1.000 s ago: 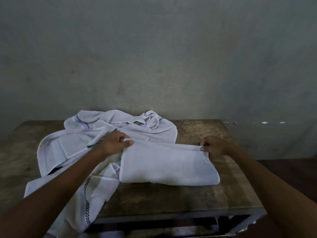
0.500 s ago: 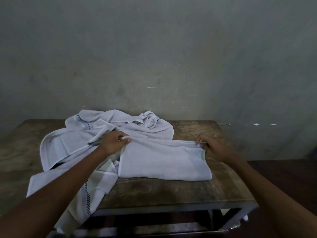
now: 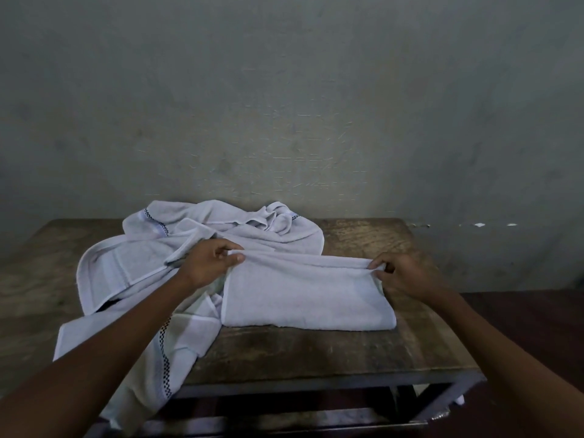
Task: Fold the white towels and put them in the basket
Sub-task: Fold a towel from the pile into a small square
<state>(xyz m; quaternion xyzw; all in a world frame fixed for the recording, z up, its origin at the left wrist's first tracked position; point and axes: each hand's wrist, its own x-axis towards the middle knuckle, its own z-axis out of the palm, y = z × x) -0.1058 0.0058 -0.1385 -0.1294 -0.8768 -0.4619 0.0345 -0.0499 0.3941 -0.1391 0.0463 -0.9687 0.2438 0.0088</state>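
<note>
A folded white towel (image 3: 303,295) lies flat on the wooden table (image 3: 363,352), right of centre. My left hand (image 3: 210,263) pinches its far left corner. My right hand (image 3: 401,273) pinches its far right corner. The far edge between them is slightly raised and stretched. Behind and to the left lies a loose heap of white towels (image 3: 151,257) with dark checkered trim; one of them hangs over the table's front edge. No basket is in view.
The table stands against a bare grey wall (image 3: 284,105). Its front edge and metal frame (image 3: 316,387) show below. A dark floor (image 3: 537,327) lies to the right of the table.
Both hands kept hold of the towel's far corners and lifted the far edge a little. The towel sits slightly more to the left as the view shifted.
</note>
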